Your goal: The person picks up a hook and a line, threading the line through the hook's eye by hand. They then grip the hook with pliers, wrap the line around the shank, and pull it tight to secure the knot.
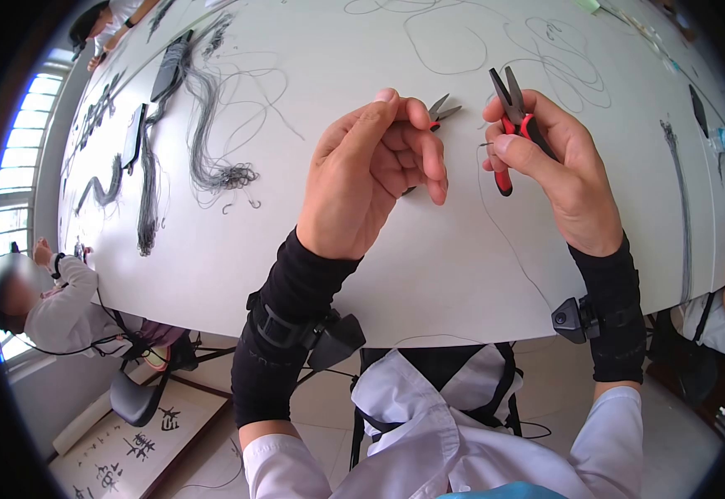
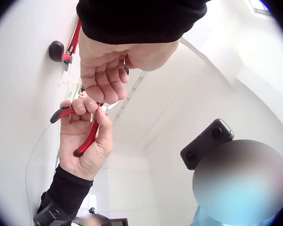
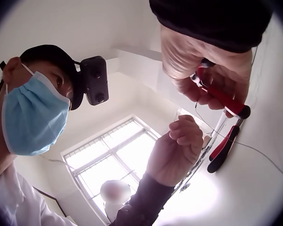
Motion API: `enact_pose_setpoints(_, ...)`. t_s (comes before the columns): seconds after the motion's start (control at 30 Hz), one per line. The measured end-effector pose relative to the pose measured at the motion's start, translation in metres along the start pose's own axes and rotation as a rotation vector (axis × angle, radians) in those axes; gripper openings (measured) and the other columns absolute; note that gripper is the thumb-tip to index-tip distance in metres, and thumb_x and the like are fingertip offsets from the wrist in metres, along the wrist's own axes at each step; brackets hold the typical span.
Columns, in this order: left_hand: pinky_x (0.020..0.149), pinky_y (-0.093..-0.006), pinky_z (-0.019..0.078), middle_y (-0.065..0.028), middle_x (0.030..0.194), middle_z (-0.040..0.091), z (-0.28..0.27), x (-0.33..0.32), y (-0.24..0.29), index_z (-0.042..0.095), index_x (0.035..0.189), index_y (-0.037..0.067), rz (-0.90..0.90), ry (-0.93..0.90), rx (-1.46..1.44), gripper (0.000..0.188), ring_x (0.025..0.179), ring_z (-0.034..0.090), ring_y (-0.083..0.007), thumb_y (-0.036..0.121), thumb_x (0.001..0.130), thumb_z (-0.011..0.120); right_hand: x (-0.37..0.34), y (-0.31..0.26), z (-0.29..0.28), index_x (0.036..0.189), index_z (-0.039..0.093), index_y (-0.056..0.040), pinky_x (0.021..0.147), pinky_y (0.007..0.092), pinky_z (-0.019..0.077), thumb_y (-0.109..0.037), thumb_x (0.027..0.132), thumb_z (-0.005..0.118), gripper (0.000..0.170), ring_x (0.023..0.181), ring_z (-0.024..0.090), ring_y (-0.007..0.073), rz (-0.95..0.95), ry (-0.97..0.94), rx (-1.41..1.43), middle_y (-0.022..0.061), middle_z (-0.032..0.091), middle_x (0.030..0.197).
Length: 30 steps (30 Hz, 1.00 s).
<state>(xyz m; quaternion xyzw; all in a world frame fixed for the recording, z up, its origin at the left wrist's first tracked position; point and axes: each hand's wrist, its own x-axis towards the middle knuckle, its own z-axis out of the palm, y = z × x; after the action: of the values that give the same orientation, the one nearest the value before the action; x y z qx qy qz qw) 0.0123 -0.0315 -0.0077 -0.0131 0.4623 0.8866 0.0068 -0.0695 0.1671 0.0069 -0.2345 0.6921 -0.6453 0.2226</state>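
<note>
My right hand (image 1: 558, 170) grips red-and-black pliers (image 1: 509, 98), their slim jaws slightly apart and pointing away from me. Its thumb and a fingertip pinch a small dark piece (image 1: 485, 144) at the end of a thin line (image 1: 499, 224). That line trails down toward the right wrist. My left hand (image 1: 371, 166) hovers to the left of the pliers, fingers loosely curled and thumb up near the index fingertip. Nothing shows in its grasp. Behind it, pointed snips (image 1: 445, 110) lie on the table, partly hidden; their red-and-black handles (image 3: 224, 148) show in the right wrist view.
Bundles of dark line (image 1: 200, 125) with hooks (image 1: 242, 204) lie on the white table (image 1: 429, 283) at left. Loose coils (image 1: 558, 62) spread across the back, and a long strand bundle (image 1: 678, 208) lies at right. Other people sit around the table.
</note>
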Motion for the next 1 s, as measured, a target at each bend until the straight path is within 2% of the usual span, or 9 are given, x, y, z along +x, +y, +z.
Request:
enact_pose_setpoints(0.13,0.066,-0.0345,0.0504,-0.0093,0.073,0.061,-0.005,0.000,-0.001,0.052,0.101,0.003,0.012,-0.048,-0.042,0.031,0.063,0.061,-0.0207,0.024,0.110,0.032,0.000,0.000,0.000,0.109,0.063,-0.0031,0.065,0.0233,0.0408,-0.020,0.092,0.063,0.024,0.066,0.049,0.0071,-0.003,-0.002,0.004,-0.0003,0.056,0.076)
enact_pose_setpoints(0.23,0.068,-0.0321,0.0507,-0.0086,0.081,0.065,0.004,-0.002,-0.001,0.057,0.108,-0.001,0.030,0.103,0.247,0.022,0.070,0.062,-0.0180,0.018,0.106,0.045,0.000,-0.001,0.000,0.109,0.063,-0.0031,0.067,0.0230,0.0414,-0.021,0.092,0.064,0.025,0.068,0.050,0.0071,0.008,-0.011,0.002,0.0000,0.057,0.077)
enact_pose_setpoints(0.33,0.075,-0.0311,0.0529,-0.0087,0.093,0.068,0.010,-0.006,-0.008,0.061,0.112,-0.003,0.145,0.081,0.536,0.018,0.080,0.064,-0.0151,0.009,0.099,0.059,-0.001,0.001,0.001,0.109,0.063,-0.0032,0.068,0.0226,0.0421,-0.022,0.091,0.065,0.026,0.070,0.052,0.0071,0.007,-0.004,-0.005,0.0002,0.058,0.078)
enact_pose_setpoints(0.47,0.085,-0.0312,0.0547,-0.0097,0.101,0.068,0.011,-0.008,-0.013,0.063,0.107,-0.005,0.263,0.016,0.788,0.018,0.088,0.067,-0.0148,0.002,0.091,0.068,-0.001,0.002,0.002,0.109,0.064,-0.0037,0.069,0.0224,0.0424,-0.022,0.091,0.066,0.026,0.072,0.053,0.0069,0.003,0.002,-0.021,0.0001,0.059,0.080)
enact_pose_setpoints(0.67,0.081,-0.0294,0.0563,-0.0103,0.099,0.069,0.008,-0.006,-0.018,0.065,0.102,-0.006,0.352,0.023,0.938,0.015,0.085,0.069,-0.0148,-0.001,0.089,0.070,-0.001,0.000,0.002,0.109,0.064,-0.0033,0.067,0.0222,0.0423,-0.021,0.091,0.066,0.025,0.074,0.053,0.0060,0.027,-0.021,-0.030,-0.0006,0.060,0.081)
enact_pose_setpoints(0.87,0.075,-0.0284,0.0565,-0.0098,0.094,0.069,0.010,-0.007,-0.017,0.065,0.101,-0.006,0.274,0.037,0.866,0.012,0.081,0.068,-0.0146,0.002,0.092,0.068,-0.003,0.001,0.003,0.111,0.064,-0.0021,0.075,0.0225,0.0473,-0.015,0.092,0.066,0.024,0.079,0.057,0.0055,-0.031,-0.036,-0.064,0.0008,0.064,0.087)
enact_pose_setpoints(1.0,0.067,-0.0283,0.0548,-0.0097,0.088,0.068,0.008,-0.006,-0.013,0.064,0.100,-0.007,0.102,0.037,0.671,0.012,0.075,0.066,-0.0138,0.003,0.093,0.066,-0.004,-0.001,0.003,0.113,0.062,-0.0008,0.081,0.0236,0.0496,-0.012,0.092,0.066,0.024,0.083,0.060,0.0066,-0.077,-0.046,-0.130,0.0021,0.066,0.092)
